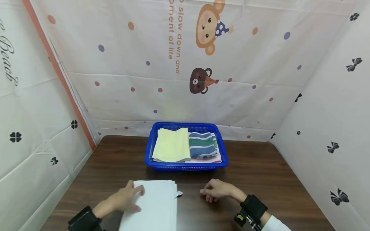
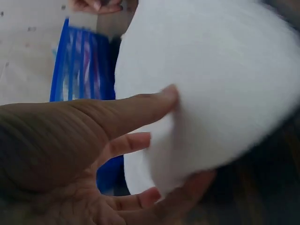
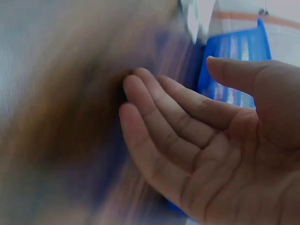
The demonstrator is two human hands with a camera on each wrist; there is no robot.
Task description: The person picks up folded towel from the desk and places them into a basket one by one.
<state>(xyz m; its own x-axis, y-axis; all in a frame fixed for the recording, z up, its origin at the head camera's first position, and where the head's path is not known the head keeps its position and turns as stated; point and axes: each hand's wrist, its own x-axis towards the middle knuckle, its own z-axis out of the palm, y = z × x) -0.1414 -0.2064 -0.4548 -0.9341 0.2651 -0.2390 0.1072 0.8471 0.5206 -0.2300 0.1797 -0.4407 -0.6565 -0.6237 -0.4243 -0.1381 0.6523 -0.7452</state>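
A white folded towel [image 1: 154, 205] lies at the front of the table, with a small tag [image 1: 178, 194] sticking out from its right edge. My left hand [image 1: 127, 196] grips the towel's left edge. In the left wrist view the thumb [image 2: 161, 99] presses on the white cloth [image 2: 211, 84] from above while fingers curl beneath it. To the right of the towel is my right hand [image 1: 215, 190], low over the table and holding nothing. Its fingers [image 3: 173, 126] are loosely bent with the palm visible in the right wrist view.
A blue plastic basket [image 1: 186, 164] stands at the table's back edge. Inside are a folded yellow cloth [image 1: 172, 144], a blue-green striped cloth [image 1: 202, 144] and a pale pink cloth [image 1: 212, 159] under it. Printed white sheets [image 1: 173, 106] enclose the wooden table [image 1: 248, 166] behind and at both sides.
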